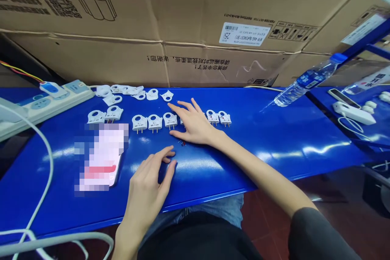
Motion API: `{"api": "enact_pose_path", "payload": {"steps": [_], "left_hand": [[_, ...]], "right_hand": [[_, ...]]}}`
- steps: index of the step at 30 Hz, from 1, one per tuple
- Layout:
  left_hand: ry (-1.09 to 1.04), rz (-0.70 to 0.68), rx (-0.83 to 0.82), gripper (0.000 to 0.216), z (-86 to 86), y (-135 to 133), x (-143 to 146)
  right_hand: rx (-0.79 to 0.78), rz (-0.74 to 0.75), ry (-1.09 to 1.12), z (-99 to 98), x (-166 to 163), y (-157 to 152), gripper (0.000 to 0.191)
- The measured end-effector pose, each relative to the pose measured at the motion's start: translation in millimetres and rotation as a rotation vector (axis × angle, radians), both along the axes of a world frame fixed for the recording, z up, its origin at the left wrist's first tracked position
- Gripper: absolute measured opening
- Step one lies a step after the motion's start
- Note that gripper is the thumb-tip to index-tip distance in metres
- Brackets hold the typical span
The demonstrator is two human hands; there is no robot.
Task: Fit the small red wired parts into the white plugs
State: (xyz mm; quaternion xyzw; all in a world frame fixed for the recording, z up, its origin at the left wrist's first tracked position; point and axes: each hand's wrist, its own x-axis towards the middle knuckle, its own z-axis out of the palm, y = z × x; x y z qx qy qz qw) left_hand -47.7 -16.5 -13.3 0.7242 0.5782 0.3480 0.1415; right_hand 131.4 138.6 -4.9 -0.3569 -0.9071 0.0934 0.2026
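A row of white two-pin plug halves with ring handles lies across the blue table [243, 158]. My right hand [195, 124] spreads over the row with its fingers apart, hiding part of it. One plug piece [170, 120] sits just by its thumb and fingers. Left of that lie two more, a plug piece [155, 122] and an outer plug piece [139, 123]. Small dark and red bits [182, 143] show under the right palm. Nearer the table's front edge, my left hand [152, 174] hovers or rests with fingers curved and thumb apart, holding nothing visible.
A phone [102, 156] with a blurred screen lies at left, near a white power strip [45, 103] and loose cables. White covers [152, 94] lie along the back by a large carton [183, 65]. A water bottle [307, 81] leans at right.
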Motion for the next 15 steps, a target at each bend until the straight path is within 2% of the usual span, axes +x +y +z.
{"api": "enact_pose_path", "payload": {"steps": [8,15], "left_hand": [[-0.032,-0.004,-0.01,0.036,-1.1,-0.2,-2.3],[-0.043,0.084,-0.005,0.05,-5.2,0.5,-5.3]], "right_hand": [[0.026,0.027,0.052,5.5,2.5,-1.3,0.073],[0.124,0.071,0.164,14.5,28.4,-37.5,0.078]]}}
